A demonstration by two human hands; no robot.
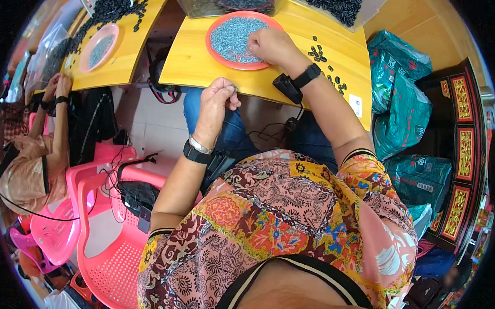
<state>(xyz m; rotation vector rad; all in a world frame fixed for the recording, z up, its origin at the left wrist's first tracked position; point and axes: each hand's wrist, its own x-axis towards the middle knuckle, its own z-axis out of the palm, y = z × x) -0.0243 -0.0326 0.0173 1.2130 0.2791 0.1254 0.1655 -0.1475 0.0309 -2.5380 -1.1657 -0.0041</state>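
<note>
A round orange-red plastic dish (210, 44), heaped with small thin silvery metal pieces (232, 37), rests on the yellow table. My right hand (273, 46) reaches over its right side, fingers pinched together at the pieces; what they hold, if anything, is hidden. In front of the table edge, my left hand (216, 101) is closed, thumb against forefinger. A tiny dark bit shows at its fingertips, too small to name. Small black parts (317, 53) lie scattered on the table to the right of the dish.
Behind the dish stands a clear bin (201, 6); another tub of black parts (340, 8) is at the back right. Green bags (404, 111) crowd the table's right side. A pink chair (118, 270) is at left. Further left, another person's hands (58, 85) work at a second table.
</note>
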